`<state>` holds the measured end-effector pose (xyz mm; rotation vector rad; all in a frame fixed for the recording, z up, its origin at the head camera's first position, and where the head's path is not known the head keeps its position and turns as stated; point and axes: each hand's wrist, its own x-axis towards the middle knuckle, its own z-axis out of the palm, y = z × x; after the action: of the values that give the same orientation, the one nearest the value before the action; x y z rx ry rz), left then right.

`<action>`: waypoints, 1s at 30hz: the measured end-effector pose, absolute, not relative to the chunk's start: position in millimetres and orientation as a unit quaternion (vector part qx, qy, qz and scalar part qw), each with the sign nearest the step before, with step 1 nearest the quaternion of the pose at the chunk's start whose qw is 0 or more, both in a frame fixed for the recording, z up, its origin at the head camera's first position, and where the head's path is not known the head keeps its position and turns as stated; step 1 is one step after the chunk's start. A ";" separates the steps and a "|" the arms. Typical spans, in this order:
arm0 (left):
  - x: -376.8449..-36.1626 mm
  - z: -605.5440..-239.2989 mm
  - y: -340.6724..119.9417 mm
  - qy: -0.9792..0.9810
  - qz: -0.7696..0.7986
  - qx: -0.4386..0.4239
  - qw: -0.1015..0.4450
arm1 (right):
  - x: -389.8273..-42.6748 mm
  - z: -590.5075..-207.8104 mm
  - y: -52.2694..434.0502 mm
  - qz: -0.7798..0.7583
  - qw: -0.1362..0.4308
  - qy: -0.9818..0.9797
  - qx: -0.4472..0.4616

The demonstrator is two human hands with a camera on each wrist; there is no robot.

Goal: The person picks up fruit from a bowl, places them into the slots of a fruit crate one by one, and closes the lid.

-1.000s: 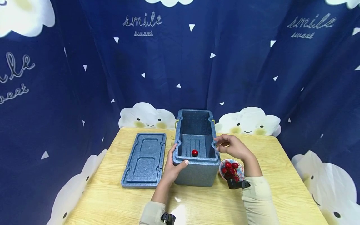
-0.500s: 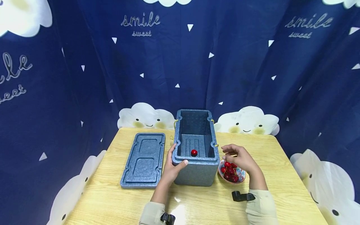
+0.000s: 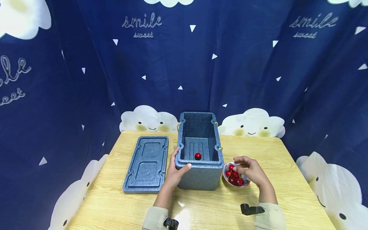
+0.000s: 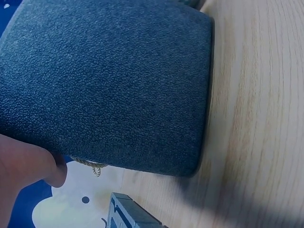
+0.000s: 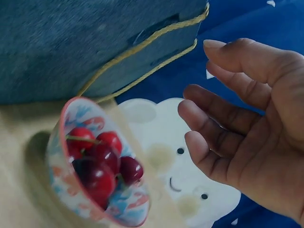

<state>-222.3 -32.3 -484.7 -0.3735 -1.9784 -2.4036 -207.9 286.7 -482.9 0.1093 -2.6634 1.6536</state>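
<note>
A blue foam box (image 3: 198,180) stands open on the table with one red cherry (image 3: 197,156) on its floor. My left hand (image 3: 180,162) grips the box's near left corner, with the thumb (image 4: 28,166) against the wall (image 4: 109,85). Right of the box, a small patterned bowl (image 3: 246,183) holds several red cherries (image 3: 235,175). My right hand (image 3: 238,166) hovers over that bowl. In the right wrist view the right hand (image 5: 199,90) has loosely curved fingers and holds nothing, just above the bowl (image 5: 71,204) and its cherries (image 5: 99,161).
The box's blue lid (image 3: 146,164) lies flat to the left of the box. A yellow cord (image 5: 142,47) hangs on the box's right side. The wooden table (image 3: 207,207) is ringed by a dark blue curtain (image 3: 86,80) printed with clouds.
My right hand has drawn back from the box's right rim toward me and now hovers over the bowl of cherries. The left hand, box and cherry inside stay put.
</note>
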 end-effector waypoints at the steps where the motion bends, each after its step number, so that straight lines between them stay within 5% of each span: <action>1: -221.9 -484.6 -32.5 -0.631 -0.767 -0.117 0.004 | -207.2 -486.3 287.7 0.527 -0.001 -0.849 0.028; 30: -237.3 -514.4 -30.1 -0.628 -0.767 -0.132 0.023 | -205.4 -550.6 303.4 0.530 0.004 -0.845 -0.071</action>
<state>-237.3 -30.1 -514.4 -0.4078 -1.9455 -2.3742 -205.4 303.4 -550.6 -0.2212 -2.6484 1.6602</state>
